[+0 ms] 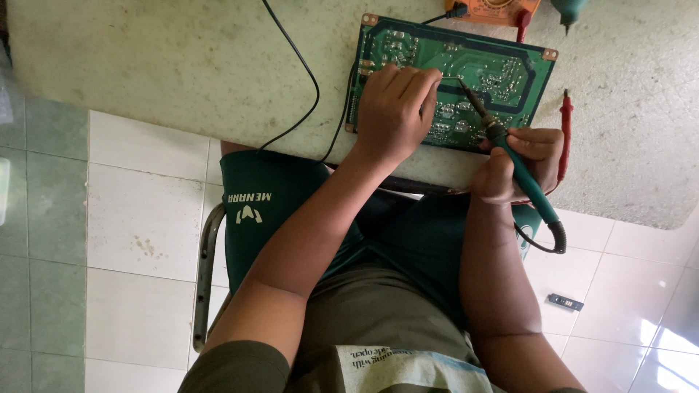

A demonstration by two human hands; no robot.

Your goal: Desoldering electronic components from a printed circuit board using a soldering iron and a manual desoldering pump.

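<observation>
the pale speckled stone table (182,65) fills the upper part of the head view, with tiled floor (138,233) of white and grey-green squares below it. the person's lap, in dark green shorts (269,211), sits against the table's near edge, on a metal-framed chair (206,269).

on the table lies a flat rectangular green circuit board (466,80), solder side up, with copper-ringed holes at its corners. the left hand (393,113) rests on the board's left half, palm down, fingers pressed close together and curled so the fingertips (419,75) touch the board near its upper middle; whether they pinch anything under them cannot be told.

the right hand (520,164) sits at the board's lower right corner, over the table edge, fingers wrapped round the teal handle of a soldering iron (510,149). the iron slants up and left from the grip, and its thin metal tip meets the board just beside the left fingertips. its black cord loops below the hand.

a black wire (306,73) curves across the table left of the board. a red probe (565,138) lies just right of the right hand. an orange meter (495,9) shows at the top edge. a small dark rectangular object (565,301) lies on the floor at right.
</observation>
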